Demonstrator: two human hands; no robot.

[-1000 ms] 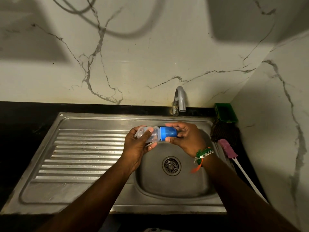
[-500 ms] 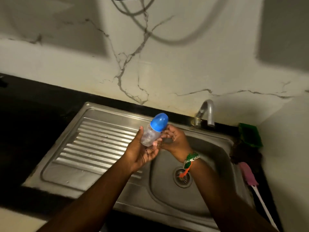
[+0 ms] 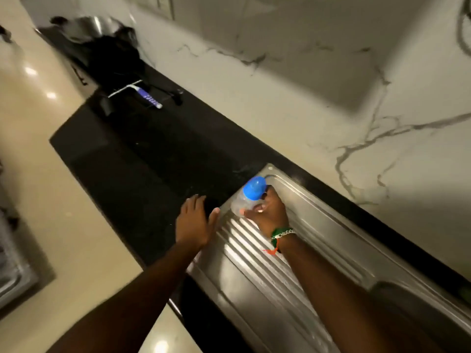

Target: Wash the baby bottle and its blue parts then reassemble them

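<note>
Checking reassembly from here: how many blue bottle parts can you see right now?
1: a blue cap sits on top of the baby bottle, which the right hand holds at the drainboard's far end. Other blue parts may be hidden under it.

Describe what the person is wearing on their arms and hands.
Both forearms are bare, with no sleeves, gloves or rings visible. The left hand and its wrist carry nothing. The right hand has a wrist band of green and white beads, with an orange-red thread hanging from it.
</note>
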